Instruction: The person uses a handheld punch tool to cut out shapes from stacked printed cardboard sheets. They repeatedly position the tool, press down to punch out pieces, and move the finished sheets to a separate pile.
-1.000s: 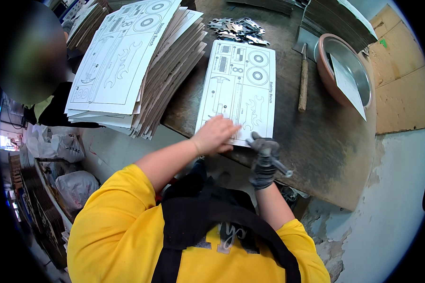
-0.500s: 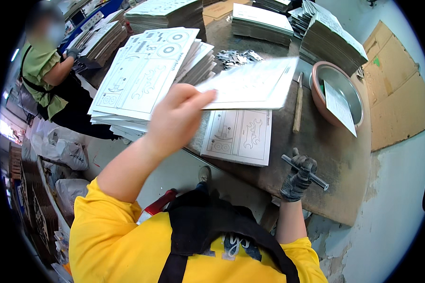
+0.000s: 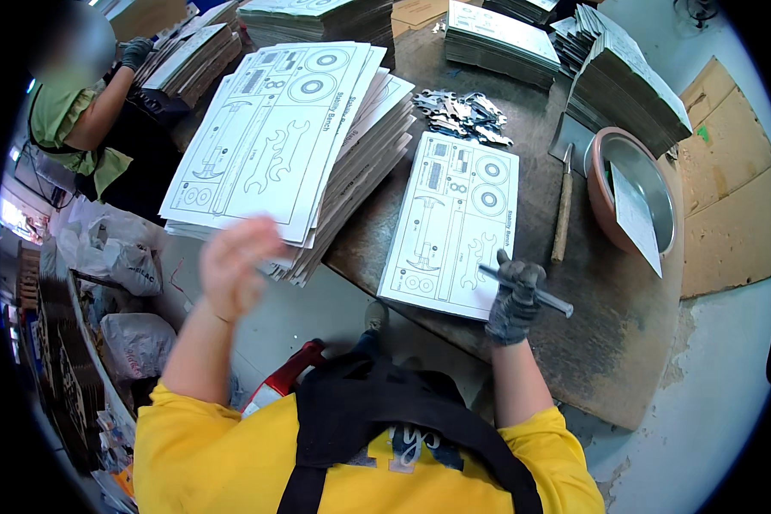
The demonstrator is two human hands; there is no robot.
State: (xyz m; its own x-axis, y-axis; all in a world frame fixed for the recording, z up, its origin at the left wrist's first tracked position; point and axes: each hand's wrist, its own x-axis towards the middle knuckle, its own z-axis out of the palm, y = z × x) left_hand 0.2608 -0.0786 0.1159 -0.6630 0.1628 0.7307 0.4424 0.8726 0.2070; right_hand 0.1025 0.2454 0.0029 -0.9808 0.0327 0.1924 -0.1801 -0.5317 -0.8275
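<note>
My bare left hand (image 3: 238,267), blurred by motion, is raised beside the near edge of a tall stack of printed boards (image 3: 270,141). Its fingers look loosely extended, with nothing seen in them. My right hand (image 3: 514,310) wears a grey glove and is closed round a short metal rod (image 3: 546,300), which sticks out on both sides of the fist. That fist is at the near right corner of a lower, squared pile of printed boards (image 3: 454,224). Line drawings of wrenches, a hammer and rings cover the top board.
Small metal wrench shapes (image 3: 463,116) lie heaped behind the low pile. A wooden-handled hammer (image 3: 562,206) and a pink-rimmed metal bowl (image 3: 632,184) with a white card are to the right. More board stacks (image 3: 501,47) line the back. A co-worker (image 3: 81,111) stands at far left.
The board in my left hand has been let go and now tops the low pile. My left hand has drawn back left. My right hand, still holding the rod, has come to the pile's corner.
</note>
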